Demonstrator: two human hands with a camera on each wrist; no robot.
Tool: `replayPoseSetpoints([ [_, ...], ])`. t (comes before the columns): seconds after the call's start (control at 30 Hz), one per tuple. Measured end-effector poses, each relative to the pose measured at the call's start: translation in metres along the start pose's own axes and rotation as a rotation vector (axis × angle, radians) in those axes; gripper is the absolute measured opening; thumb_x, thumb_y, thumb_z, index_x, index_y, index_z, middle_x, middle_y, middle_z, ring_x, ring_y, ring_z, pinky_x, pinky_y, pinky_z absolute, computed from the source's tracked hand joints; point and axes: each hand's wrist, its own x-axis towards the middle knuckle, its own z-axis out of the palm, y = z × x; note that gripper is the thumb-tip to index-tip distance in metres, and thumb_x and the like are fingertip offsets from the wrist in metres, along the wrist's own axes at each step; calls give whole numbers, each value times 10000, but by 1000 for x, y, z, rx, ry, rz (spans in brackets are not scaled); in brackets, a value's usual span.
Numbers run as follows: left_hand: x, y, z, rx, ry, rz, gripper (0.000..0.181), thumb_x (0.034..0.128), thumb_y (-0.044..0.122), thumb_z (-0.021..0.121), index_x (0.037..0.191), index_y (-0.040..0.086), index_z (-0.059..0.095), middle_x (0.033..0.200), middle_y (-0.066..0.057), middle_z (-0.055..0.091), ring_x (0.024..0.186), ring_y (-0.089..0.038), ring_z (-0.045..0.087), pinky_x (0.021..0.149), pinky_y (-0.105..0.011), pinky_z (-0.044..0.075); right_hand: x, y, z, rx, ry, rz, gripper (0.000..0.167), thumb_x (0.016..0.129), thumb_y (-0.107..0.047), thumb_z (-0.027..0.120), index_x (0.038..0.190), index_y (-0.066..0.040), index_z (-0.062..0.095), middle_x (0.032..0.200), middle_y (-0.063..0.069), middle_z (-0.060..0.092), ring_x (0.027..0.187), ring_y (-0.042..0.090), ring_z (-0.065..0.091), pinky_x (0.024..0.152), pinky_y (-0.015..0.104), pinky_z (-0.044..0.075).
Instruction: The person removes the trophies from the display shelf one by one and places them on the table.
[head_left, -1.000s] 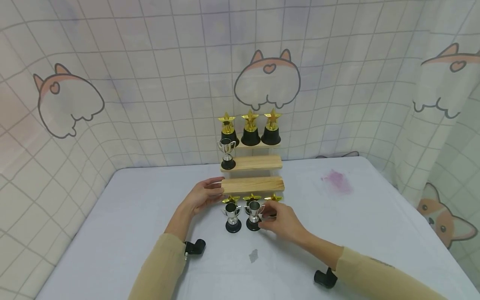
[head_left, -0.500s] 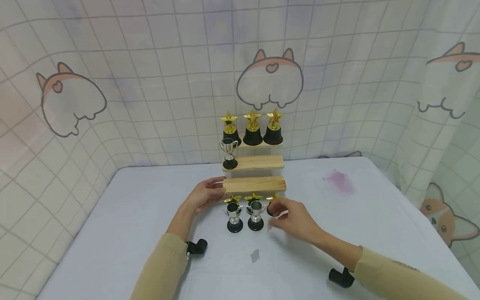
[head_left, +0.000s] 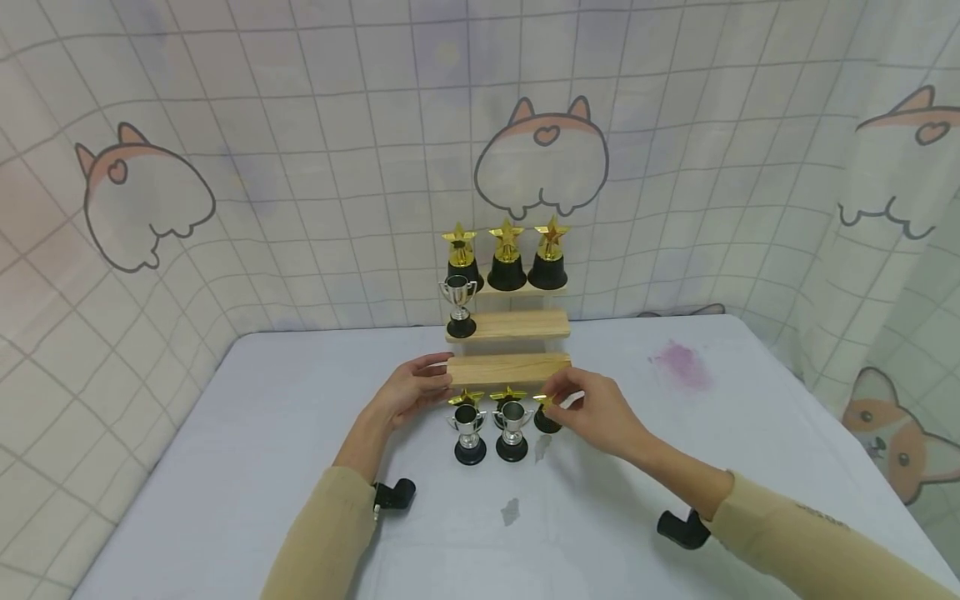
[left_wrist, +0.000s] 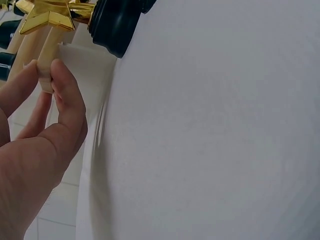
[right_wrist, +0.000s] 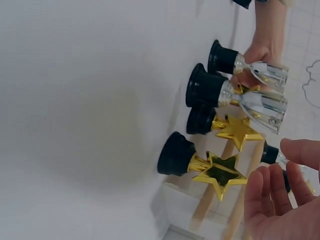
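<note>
My left hand (head_left: 401, 392) pinches the left end of the lowest wooden shelf (head_left: 510, 368) between thumb and fingers; the left wrist view shows that shelf end (left_wrist: 46, 70) between them. In front of the shelf a row of gold star trophies stands on the table, the rightmost star trophy (right_wrist: 215, 170) beside my right hand (head_left: 596, 408). That hand has bent fingers and a thumb set apart, with nothing seen between them in the right wrist view. Two silver cup trophies, a left cup (head_left: 469, 437) and a right cup (head_left: 512, 433), stand before the stars.
On the middle shelf (head_left: 525, 325) a silver cup trophy (head_left: 460, 308) stands at the left end. Several gold star trophies (head_left: 507, 258) line the top shelf. A grid-patterned curtain (head_left: 337, 167) hangs behind the white table (head_left: 300, 358). A grey patch (head_left: 510, 512) lies in front.
My right hand has let go of the right silver cup, drawn away to the right, then moved up beside the rightmost star trophy. The left hand keeps its hold on the shelf.
</note>
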Motion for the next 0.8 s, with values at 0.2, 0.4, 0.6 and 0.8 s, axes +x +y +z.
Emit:
replayPoseSetpoints([
  [0.2,0,-2,4,0,24,-4,545,972,-37,652,1489,14,491,1403,-242,518,1176,-331,603,981,-385,567,11,-3,-5,27,26,18,177,910,-25,759,1069,-31,682,1010,42,685,958,213,651,820,341,593],
  [0.4,-4,2,8,42,64,-1,530,950,-40,659,1458,21,522,1333,-218,540,1138,-318,610,952,-370,582,24,-7,-5,79,32,33,182,949,-79,735,1107,-5,684,1059,71,699,982,234,657,854,381,588],
  [0.6,-7,7,12,75,73,2,546,933,-44,651,1459,2,511,1301,-220,537,1101,-298,612,941,-361,586,37,-13,-2,115,27,51,188,973,-119,718,1132,-25,683,1079,72,691,1027,248,645,890,396,578],
  [0.8,-8,9,13,71,89,-10,544,942,-26,646,1467,29,513,1326,-213,533,1112,-296,612,925,-338,590,55,-18,7,143,18,39,213,986,-138,710,1161,-25,666,1097,72,681,1055,252,639,934,419,565],
])
